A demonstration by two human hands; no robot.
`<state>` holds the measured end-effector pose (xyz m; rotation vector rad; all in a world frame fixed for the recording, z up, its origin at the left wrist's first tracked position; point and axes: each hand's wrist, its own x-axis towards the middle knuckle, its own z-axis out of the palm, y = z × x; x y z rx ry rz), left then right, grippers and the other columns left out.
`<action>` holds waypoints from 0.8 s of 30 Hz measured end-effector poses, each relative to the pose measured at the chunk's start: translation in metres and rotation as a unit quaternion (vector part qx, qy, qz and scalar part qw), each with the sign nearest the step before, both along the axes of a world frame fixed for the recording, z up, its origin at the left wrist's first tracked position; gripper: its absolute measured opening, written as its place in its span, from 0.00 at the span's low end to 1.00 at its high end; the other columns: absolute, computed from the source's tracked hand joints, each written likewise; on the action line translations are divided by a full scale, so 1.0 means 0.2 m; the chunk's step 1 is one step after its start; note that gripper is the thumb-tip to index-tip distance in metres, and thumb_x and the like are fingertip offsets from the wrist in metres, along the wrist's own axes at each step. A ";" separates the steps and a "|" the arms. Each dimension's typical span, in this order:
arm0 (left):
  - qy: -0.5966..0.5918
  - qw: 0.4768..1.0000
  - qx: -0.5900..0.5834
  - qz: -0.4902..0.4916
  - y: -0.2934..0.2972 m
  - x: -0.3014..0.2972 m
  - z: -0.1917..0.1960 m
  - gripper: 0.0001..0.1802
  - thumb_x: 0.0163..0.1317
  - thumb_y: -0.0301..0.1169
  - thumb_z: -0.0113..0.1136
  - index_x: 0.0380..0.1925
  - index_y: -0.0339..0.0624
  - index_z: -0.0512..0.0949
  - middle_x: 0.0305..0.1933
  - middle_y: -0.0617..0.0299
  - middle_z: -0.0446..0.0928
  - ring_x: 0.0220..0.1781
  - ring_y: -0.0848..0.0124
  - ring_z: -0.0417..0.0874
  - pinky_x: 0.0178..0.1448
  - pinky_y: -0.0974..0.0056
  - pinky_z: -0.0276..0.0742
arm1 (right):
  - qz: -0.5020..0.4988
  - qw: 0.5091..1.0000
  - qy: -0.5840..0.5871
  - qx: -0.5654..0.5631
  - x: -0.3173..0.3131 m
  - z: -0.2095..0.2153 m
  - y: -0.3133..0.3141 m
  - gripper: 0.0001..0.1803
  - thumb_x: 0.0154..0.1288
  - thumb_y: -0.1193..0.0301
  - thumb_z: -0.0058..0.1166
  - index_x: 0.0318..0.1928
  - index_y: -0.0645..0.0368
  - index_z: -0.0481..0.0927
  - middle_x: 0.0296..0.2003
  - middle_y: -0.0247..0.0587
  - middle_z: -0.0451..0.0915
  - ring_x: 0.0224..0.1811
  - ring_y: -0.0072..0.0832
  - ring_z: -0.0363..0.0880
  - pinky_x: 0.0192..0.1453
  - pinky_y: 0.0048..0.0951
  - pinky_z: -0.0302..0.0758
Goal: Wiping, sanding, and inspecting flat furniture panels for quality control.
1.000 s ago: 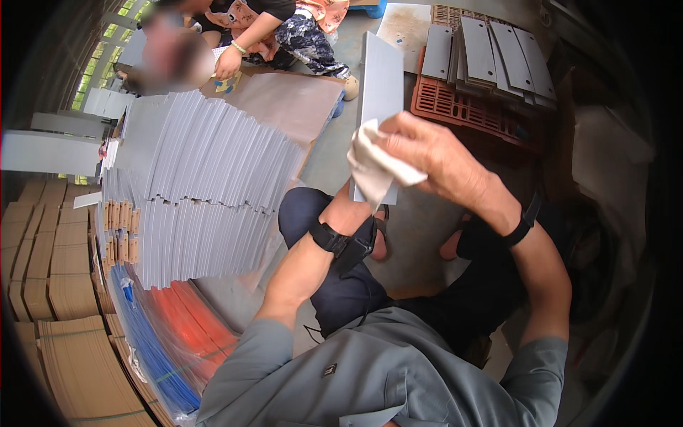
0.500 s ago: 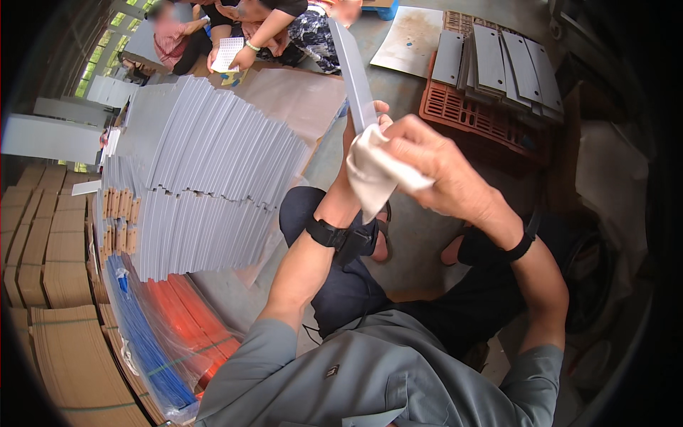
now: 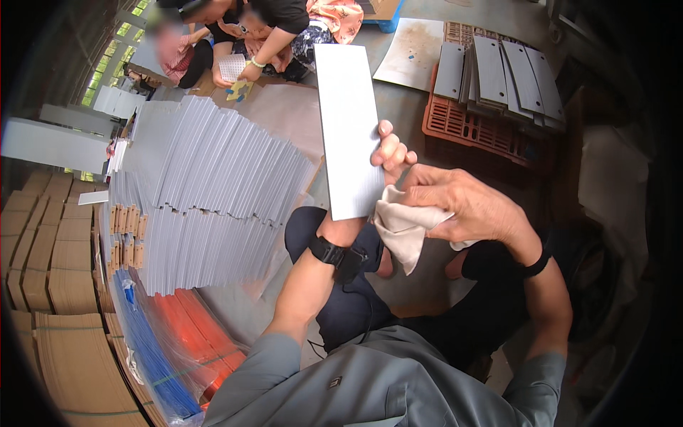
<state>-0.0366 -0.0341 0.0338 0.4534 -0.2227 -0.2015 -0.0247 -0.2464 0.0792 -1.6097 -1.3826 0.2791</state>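
Upper centre of frame: your left hand (image 3: 390,151) grips the pale panel (image 3: 347,132), long axis near-vertical. Your right hand (image 3: 469,205) pinches a cloth (image 3: 403,229) by its lower right corner; contact unclear.

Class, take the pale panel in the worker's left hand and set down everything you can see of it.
The panel is a long, flat, straight-edged rectangle, pale whitish grey and smooth-looking; its material is unclear. No hole shows on its visible broad face. It is raised in front of the person, its far end leaning slightly left in the picture. The left hand holds it from behind, fingers showing past its right edge. A cream cloth is by its lower right corner; contact is unclear.
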 end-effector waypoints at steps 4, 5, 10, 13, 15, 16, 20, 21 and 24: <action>0.059 0.991 -0.060 -0.105 -0.08 -0.08 0.00 0.19 0.77 0.47 0.48 0.44 0.41 0.66 0.30 0.62 0.66 0.35 0.69 0.69 0.53 0.64 0.71 | -0.114 0.960 -0.254 0.025 -0.06 -0.07 0.09 0.23 0.52 0.73 0.67 0.51 0.47 0.80 0.47 0.36 0.75 0.49 0.35 0.81 0.54 0.39 0.81; 0.063 0.990 -0.046 -0.121 -0.07 -0.10 -0.02 0.19 0.78 0.46 0.48 0.48 0.40 0.67 0.36 0.60 0.70 0.40 0.68 0.74 0.57 0.65 0.73 | -0.126 0.958 -0.254 0.048 -0.05 -0.10 0.10 0.21 0.55 0.73 0.64 0.51 0.46 0.81 0.47 0.35 0.75 0.48 0.32 0.80 0.52 0.38 0.80; 0.090 0.925 0.364 0.069 -0.20 -0.25 0.01 0.15 0.79 0.42 0.52 0.57 0.49 0.67 0.47 0.65 0.71 0.53 0.69 0.76 0.52 0.58 0.78 | -0.251 0.934 -0.251 0.030 0.03 -0.01 0.03 0.23 0.52 0.71 0.68 0.52 0.44 0.82 0.47 0.37 0.77 0.44 0.37 0.82 0.45 0.37 0.80; -0.085 0.972 0.127 -0.181 -0.20 -0.15 -0.09 0.19 0.81 0.51 0.39 0.47 0.50 0.69 0.23 0.74 0.64 0.26 0.77 0.64 0.48 0.62 0.66 | -0.296 0.930 -0.184 0.112 0.16 0.02 0.01 0.24 0.51 0.73 0.68 0.52 0.49 0.84 0.48 0.42 0.79 0.44 0.42 0.84 0.45 0.38 0.81; -0.028 0.964 0.176 -0.197 -0.19 -0.19 -0.07 0.17 0.81 0.50 0.41 0.40 0.50 0.68 0.19 0.78 0.60 0.22 0.80 0.57 0.48 0.66 0.60 | -0.360 0.910 -0.134 0.158 0.28 -0.02 -0.01 0.23 0.54 0.74 0.67 0.53 0.54 0.84 0.47 0.44 0.79 0.43 0.44 0.83 0.48 0.41 0.81; -0.028 0.964 0.168 -0.206 -0.19 -0.18 -0.09 0.17 0.81 0.50 0.41 0.40 0.50 0.68 0.19 0.78 0.60 0.22 0.80 0.57 0.48 0.66 0.60 | -0.404 0.889 -0.129 0.173 0.35 -0.04 -0.04 0.22 0.56 0.74 0.66 0.53 0.55 0.83 0.47 0.45 0.79 0.44 0.45 0.83 0.48 0.41 0.81; -0.026 0.966 0.223 -0.131 -0.17 -0.13 -0.13 0.19 0.80 0.53 0.47 0.38 0.50 0.70 0.16 0.78 0.59 0.21 0.79 0.58 0.47 0.67 0.63 | -0.546 0.835 -0.044 0.045 0.72 -0.12 -0.23 0.19 0.64 0.69 0.64 0.56 0.53 0.83 0.49 0.48 0.79 0.53 0.47 0.82 0.56 0.44 0.79; -0.003 0.963 0.254 -0.092 -0.16 -0.10 -0.16 0.22 0.79 0.56 0.46 0.36 0.50 0.70 0.16 0.77 0.60 0.20 0.79 0.59 0.45 0.67 0.64 | -0.572 0.814 -0.099 0.017 0.83 -0.17 -0.29 0.21 0.65 0.67 0.64 0.59 0.51 0.82 0.51 0.48 0.78 0.53 0.49 0.81 0.56 0.44 0.79; 0.096 0.901 0.420 0.046 -0.16 -0.09 -0.18 0.31 0.74 0.66 0.47 0.32 0.49 0.73 0.17 0.67 0.68 0.19 0.76 0.66 0.37 0.63 0.71 | -0.581 0.800 -0.115 -0.092 1.16 -0.31 -0.45 0.29 0.64 0.60 0.68 0.64 0.49 0.79 0.59 0.53 0.76 0.59 0.50 0.80 0.62 0.46 0.79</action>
